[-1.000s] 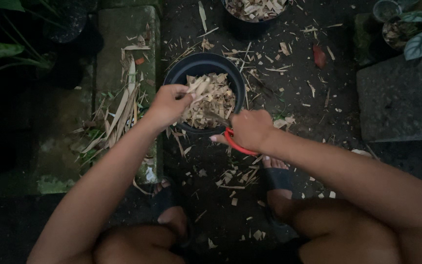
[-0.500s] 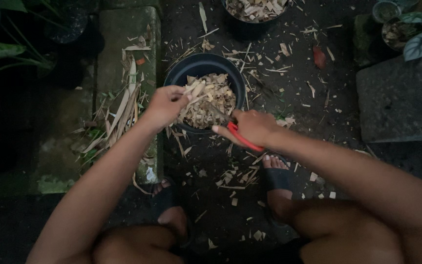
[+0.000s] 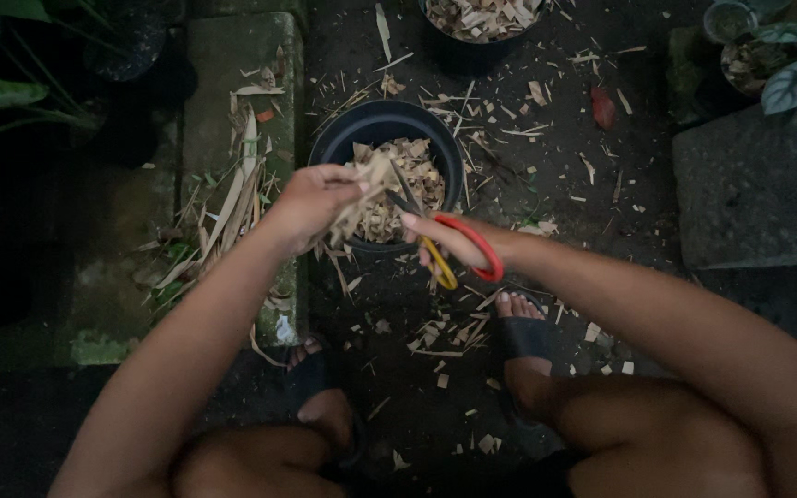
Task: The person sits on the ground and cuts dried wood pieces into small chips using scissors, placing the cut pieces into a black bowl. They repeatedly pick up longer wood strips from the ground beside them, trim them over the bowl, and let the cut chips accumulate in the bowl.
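Cutting dry leaves [image 3: 362,198] over pot [image 3: 334,148]
Left hand [image 3: 311,203] pinching leaves above pot so cuttings drop in; right hand [image 3: 458,242] closed through scissors [image 3: 445,244] handles.

left hand [image 3: 311,205]: raised, fingers pinched | right hand [image 3: 458,242]: fingers curled, extended forward

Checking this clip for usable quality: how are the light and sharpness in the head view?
Head view: dim, flat light with dark corners; the left hand and its dry leaf strips are motion-blurred; the right hand on the scissors is slightly soft; the black pot and ground litter read sharper; no glare.
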`<action>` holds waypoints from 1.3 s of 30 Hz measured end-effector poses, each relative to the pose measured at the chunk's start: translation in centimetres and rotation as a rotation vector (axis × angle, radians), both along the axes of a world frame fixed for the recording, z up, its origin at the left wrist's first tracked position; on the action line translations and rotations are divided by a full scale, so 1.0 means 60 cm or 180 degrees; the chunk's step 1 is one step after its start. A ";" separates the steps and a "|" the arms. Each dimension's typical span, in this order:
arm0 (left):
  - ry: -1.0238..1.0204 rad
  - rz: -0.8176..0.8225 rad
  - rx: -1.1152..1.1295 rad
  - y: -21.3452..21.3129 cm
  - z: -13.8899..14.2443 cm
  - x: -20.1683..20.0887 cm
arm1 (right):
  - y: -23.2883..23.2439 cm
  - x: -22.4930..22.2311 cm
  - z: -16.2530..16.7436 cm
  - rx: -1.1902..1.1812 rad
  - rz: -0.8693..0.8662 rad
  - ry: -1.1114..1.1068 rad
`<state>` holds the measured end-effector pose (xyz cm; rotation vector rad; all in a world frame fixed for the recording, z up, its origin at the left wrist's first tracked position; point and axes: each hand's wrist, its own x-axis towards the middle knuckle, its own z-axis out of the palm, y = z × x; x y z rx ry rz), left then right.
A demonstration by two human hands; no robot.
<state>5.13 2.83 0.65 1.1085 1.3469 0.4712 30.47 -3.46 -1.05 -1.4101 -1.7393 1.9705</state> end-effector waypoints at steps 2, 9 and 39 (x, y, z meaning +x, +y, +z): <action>0.0205 -0.0255 0.0215 -0.006 -0.008 0.003 | -0.002 -0.006 0.001 -0.0017 -0.0132 -0.0096; -0.0047 -0.0768 0.1094 -0.003 -0.043 0.009 | -0.007 -0.011 0.009 0.0194 -0.0412 -0.0293; 0.0678 -0.0829 0.0148 0.010 0.000 -0.021 | -0.004 -0.001 0.006 0.1098 -0.0501 -0.0957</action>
